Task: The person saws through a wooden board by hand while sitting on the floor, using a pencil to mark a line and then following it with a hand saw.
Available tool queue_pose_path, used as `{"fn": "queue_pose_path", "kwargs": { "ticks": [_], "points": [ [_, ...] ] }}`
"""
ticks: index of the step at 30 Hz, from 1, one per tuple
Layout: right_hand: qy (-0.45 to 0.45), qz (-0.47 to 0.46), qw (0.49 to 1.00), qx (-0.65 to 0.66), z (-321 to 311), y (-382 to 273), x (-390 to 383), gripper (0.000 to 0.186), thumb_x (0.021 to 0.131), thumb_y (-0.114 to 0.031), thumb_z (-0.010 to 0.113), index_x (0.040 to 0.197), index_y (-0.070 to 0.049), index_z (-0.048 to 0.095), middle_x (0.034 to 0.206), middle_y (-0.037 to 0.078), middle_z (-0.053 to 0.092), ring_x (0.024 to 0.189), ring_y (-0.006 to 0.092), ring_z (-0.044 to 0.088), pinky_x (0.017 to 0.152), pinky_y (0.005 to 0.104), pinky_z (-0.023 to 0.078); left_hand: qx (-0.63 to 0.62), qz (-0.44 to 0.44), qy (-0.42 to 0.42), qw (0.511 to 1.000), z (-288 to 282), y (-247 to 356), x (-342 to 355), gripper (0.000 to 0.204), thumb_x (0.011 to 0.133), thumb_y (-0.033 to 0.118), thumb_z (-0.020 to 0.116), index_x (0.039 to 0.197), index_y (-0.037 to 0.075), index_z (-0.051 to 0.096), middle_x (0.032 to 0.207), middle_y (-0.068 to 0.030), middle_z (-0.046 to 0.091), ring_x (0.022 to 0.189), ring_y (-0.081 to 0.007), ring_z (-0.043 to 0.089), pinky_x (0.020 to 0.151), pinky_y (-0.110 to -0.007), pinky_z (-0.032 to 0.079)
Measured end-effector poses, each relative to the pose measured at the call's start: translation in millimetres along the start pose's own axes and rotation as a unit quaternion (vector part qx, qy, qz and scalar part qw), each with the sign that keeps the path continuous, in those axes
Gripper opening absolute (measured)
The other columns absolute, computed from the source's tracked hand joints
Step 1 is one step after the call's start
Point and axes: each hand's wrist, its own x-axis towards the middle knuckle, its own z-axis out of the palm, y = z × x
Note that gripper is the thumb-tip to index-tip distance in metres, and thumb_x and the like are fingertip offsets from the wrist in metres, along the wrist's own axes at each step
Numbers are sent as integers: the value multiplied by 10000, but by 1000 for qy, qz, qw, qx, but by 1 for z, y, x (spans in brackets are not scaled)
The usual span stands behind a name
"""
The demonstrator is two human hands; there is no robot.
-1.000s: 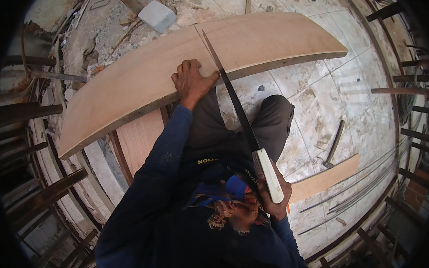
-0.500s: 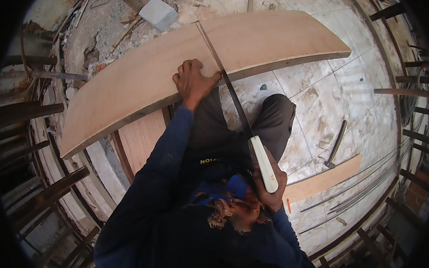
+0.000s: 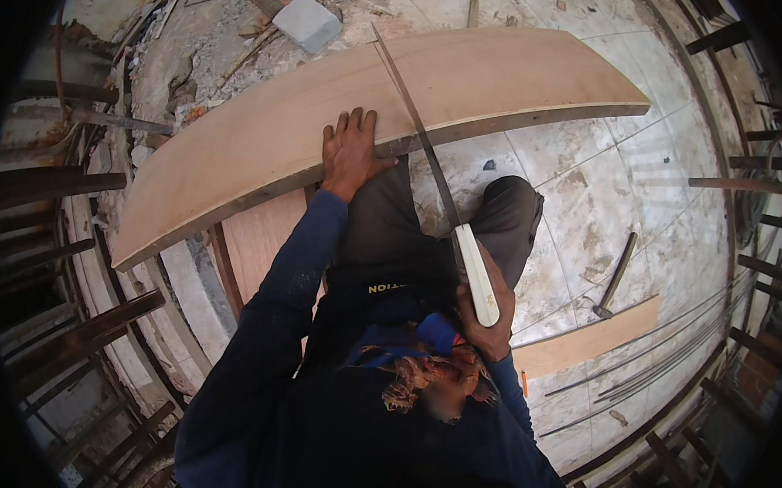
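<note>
A long, thick wooden board (image 3: 256, 146) with a plywood-like face lies slantwise in front of me, beside my knees. My left hand (image 3: 351, 155) rests flat on its near part, fingers stretched forward and the thumb by the near edge. Just right of that hand, a handsaw (image 3: 431, 158) crosses the board, its blade tip past the far edge. My right hand (image 3: 491, 316) is wrapped round the saw's white handle (image 3: 476, 278), close to my body. A thin line on the board's face runs beside the blade.
A pale block (image 3: 307, 24) lies beyond the board amid rubble. At right, a hammer (image 3: 617, 276), a thin plank (image 3: 588, 336), several metal rods (image 3: 665, 356) and an orange stick-like thing (image 3: 524, 384) lie on the tiled floor (image 3: 575, 217). Another wooden panel (image 3: 264, 243) sits under my left arm.
The saw has slid forward, away from my body, its tip farther past the board's far edge. My left thumb has moved off the blade and the fingers have straightened. The view has shifted slightly.
</note>
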Motion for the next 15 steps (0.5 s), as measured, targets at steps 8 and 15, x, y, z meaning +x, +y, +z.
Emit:
{"fn": "queue_pose_path", "kwargs": {
  "ticks": [8, 15],
  "points": [
    [27, 30, 998, -45, -19, -17, -43, 563, 809, 8, 576, 1370, 19, 532, 1193, 190, 678, 1091, 233, 665, 965, 327, 490, 62, 5, 12, 998, 9, 12, 0, 940, 587, 428, 883, 1373, 88, 492, 1441, -142, 496, 1324, -365, 475, 1020, -574, 401],
    [7, -5, 999, -54, 8, 2, -2, 551, 792, 13, 605, 1340, 23, 544, 1286, 233, 621, 1050, 343, 693, 869, 356, 547, 59, -3, 3, 998, 18, 4, -6, 968, 580, 413, 886, 1392, 77, 481, 1455, -145, 491, 1323, -375, 477, 1019, -601, 398]
  ]
}}
